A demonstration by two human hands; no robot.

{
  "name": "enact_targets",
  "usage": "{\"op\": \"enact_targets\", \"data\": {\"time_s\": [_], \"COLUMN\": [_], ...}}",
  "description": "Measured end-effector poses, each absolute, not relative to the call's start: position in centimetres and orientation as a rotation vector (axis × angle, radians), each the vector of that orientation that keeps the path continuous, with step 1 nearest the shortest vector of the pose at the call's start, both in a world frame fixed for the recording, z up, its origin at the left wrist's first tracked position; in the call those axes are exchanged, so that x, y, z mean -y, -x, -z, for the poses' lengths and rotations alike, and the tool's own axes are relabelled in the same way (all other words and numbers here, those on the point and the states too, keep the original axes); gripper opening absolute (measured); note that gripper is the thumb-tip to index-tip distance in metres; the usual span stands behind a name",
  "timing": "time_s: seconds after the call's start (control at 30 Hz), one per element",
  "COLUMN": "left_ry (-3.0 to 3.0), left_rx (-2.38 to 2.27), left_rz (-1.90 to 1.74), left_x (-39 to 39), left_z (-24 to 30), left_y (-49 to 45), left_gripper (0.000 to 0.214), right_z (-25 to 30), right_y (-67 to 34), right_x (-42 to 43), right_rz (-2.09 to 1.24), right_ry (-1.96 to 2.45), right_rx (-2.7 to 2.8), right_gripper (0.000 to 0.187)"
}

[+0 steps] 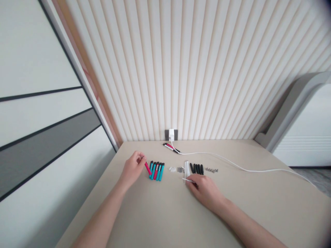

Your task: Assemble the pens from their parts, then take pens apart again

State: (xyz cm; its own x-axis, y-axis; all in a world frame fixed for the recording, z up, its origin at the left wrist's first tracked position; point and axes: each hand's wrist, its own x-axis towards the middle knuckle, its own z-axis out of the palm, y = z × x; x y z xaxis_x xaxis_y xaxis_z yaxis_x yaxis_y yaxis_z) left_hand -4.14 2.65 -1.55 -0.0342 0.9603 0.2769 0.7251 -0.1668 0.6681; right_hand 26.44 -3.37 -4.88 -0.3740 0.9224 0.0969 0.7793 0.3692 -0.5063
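Observation:
My left hand [133, 167] is closed in a pinch on a pink pen barrel [148, 168], held at the left end of a row of teal and pink pen barrels [156, 171] lying on the beige table [160, 213]. My right hand [204, 188] is closed on a thin white refill [188, 180], beside a small bundle of white refills [187, 167]. Just beyond that hand lie several black grips [197, 168]. Small white caps [172, 169] and small grey parts [181, 169] sit between the two groups.
A row of small grey springs [212, 169] lies right of the black grips. Two finished pens [170, 147] rest near the wall socket [171, 134], where a white charger feeds a white cable [245, 168] running right across the table. Ribbed wall panelling stands behind.

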Motion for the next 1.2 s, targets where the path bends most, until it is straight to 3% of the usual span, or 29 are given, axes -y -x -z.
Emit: {"op": "enact_targets", "data": {"time_s": [0.37,0.67,1.2], "left_ry": [-2.016,-2.057,-2.219], "left_rx": [-1.689,-1.726,-1.762], "left_rz": [-0.762,-0.844,-0.789], "left_x": [-3.1,-3.7,-4.3], "left_z": [2.4,3.3,5.6], "left_y": [5.2,5.4,5.1], "left_gripper": [0.031,0.03,0.026], "right_z": [4.8,3.5,3.3], "right_y": [-26.4,-25.3,-22.5], "right_x": [3.3,1.0,-3.4], "right_rz": [-0.514,-0.305,-0.244], "right_ry": [1.56,1.788,2.045], "right_rx": [2.213,2.216,2.231], "right_gripper": [0.028,0.027,0.024]}}
